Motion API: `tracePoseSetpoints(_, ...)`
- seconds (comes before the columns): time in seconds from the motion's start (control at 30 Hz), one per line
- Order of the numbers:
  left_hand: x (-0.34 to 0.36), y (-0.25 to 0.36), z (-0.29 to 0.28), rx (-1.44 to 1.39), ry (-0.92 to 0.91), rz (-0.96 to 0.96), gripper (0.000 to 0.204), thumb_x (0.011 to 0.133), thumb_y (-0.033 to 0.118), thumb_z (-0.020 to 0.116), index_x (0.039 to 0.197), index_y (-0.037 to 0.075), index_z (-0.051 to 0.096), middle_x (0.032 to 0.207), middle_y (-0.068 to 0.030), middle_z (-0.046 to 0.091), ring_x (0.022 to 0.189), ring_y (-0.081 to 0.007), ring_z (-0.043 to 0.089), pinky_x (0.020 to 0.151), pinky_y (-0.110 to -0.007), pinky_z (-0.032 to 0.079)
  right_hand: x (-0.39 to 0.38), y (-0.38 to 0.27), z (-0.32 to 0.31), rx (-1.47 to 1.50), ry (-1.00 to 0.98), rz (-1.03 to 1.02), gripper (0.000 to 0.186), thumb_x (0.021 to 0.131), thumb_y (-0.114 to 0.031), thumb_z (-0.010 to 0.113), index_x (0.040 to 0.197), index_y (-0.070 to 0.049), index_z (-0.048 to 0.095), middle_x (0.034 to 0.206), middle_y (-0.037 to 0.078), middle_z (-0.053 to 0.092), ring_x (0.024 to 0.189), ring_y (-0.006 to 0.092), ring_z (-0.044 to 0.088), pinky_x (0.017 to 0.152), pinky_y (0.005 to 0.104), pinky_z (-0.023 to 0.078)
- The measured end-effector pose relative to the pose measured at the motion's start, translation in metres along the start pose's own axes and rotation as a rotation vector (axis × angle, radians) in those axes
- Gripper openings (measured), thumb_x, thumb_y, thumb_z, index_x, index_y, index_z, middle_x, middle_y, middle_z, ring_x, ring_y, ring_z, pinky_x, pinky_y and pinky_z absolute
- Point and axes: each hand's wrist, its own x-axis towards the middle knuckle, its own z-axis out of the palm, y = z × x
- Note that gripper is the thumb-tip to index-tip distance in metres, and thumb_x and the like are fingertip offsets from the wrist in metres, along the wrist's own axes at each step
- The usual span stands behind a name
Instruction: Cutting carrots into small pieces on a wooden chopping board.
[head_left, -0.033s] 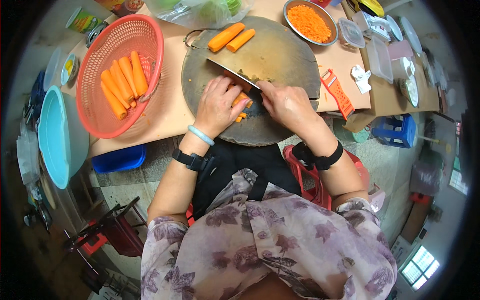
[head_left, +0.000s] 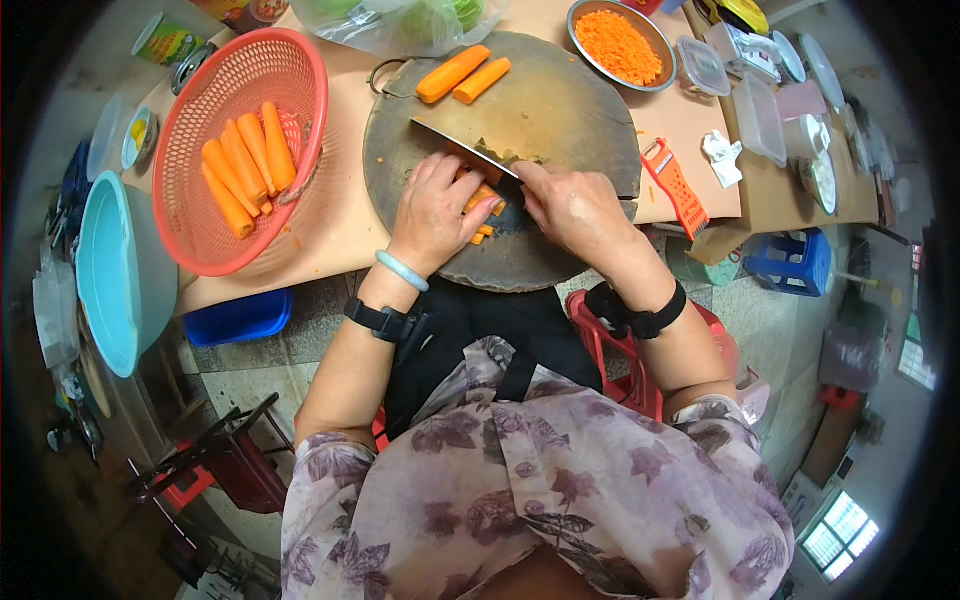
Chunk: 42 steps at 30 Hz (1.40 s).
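Observation:
A round wooden chopping board [head_left: 590, 110] lies in front of me. Gripping a knife [head_left: 455, 138] by its handle, my right hand [head_left: 575, 210] is closed at the board's middle. The blade points to the far left, edge-on to the view. Just nearer than it, my left hand [head_left: 435, 205] is closed over a carrot [head_left: 480, 196], its fingertips close to the blade. Those fingers partly hide the carrot, and small cut carrot pieces [head_left: 482, 235] lie by the thumb. Two peeled carrot lengths [head_left: 453, 74] rest on the board's far side.
On the left, a red plastic basket [head_left: 170, 185] holds several peeled carrots, beside a turquoise basin [head_left: 105, 270]. A metal bowl [head_left: 573, 22] of shredded carrot stands at far right. An orange grater [head_left: 677, 188] and crumpled tissue [head_left: 722, 158] lie right of the board. Bagged greens [head_left: 400, 20] sit behind.

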Motion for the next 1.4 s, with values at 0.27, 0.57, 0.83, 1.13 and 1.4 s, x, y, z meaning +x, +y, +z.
tracePoseSetpoints(0.27, -0.003, -0.001, 0.003, 0.057, 0.062, 0.008, 0.030, 0.081, 0.022, 0.072, 0.106, 0.005, 0.067, 0.114, -0.0140, 0.060, 0.108, -0.0351, 0.056, 0.095, -0.044, 0.045, 0.003, 0.000, -0.006, 0.017, -0.006, 0.011, 0.009, 0.088, -0.013, 0.059, 0.093, -0.006, 0.059, 0.075, 0.016, 0.066, 0.068, 0.0365, 0.066, 0.058, 0.0465, 0.053)
tracePoseSetpoints(0.57, -0.001, -0.001, 0.003, 0.067, 0.067, 0.010, 0.034, 0.079, 0.026, 0.074, 0.106, 0.006, 0.067, 0.109, -0.0136, 0.061, 0.106, -0.0331, 0.057, 0.092, -0.044, 0.045, -0.003, -0.011, 0.000, -0.055, 0.004, -0.022, 0.012, 0.089, -0.016, 0.059, 0.096, -0.007, 0.057, 0.074, 0.015, 0.063, 0.063, 0.0342, 0.067, 0.052, 0.0435, 0.054)
tracePoseSetpoints(0.83, -0.002, -0.001, 0.003, 0.035, 0.048, -0.009, 0.031, 0.079, 0.025, 0.074, 0.102, 0.005, 0.068, 0.107, -0.0134, 0.061, 0.104, -0.0331, 0.057, 0.091, -0.043, 0.045, -0.003, -0.015, -0.004, -0.084, -0.060, -0.018, 0.009, 0.088, -0.011, 0.056, 0.093, -0.004, 0.055, 0.074, 0.016, 0.063, 0.063, 0.0345, 0.067, 0.052, 0.0439, 0.054)
tracePoseSetpoints(1.13, 0.001, 0.002, -0.001, 0.045, 0.074, -0.009, 0.031, 0.078, 0.023, 0.073, 0.102, 0.004, 0.067, 0.109, -0.0134, 0.062, 0.106, -0.0345, 0.057, 0.092, -0.044, 0.045, 0.026, -0.009, 0.001, -0.007, -0.139, 0.000, 0.010, 0.087, -0.010, 0.057, 0.092, -0.001, 0.056, 0.073, 0.023, 0.067, 0.070, 0.0390, 0.069, 0.059, 0.0476, 0.055)
tracePoseSetpoints(1.4, -0.003, -0.001, 0.003, 0.059, 0.096, -0.015, 0.031, 0.080, 0.022, 0.072, 0.105, 0.003, 0.068, 0.112, -0.0141, 0.063, 0.107, -0.0344, 0.059, 0.093, -0.043, 0.047, 0.024, 0.004, 0.005, 0.023, -0.105, 0.025, 0.015, 0.092, -0.017, 0.060, 0.090, -0.003, 0.055, 0.069, 0.021, 0.064, 0.067, 0.0425, 0.064, 0.057, 0.0517, 0.050)
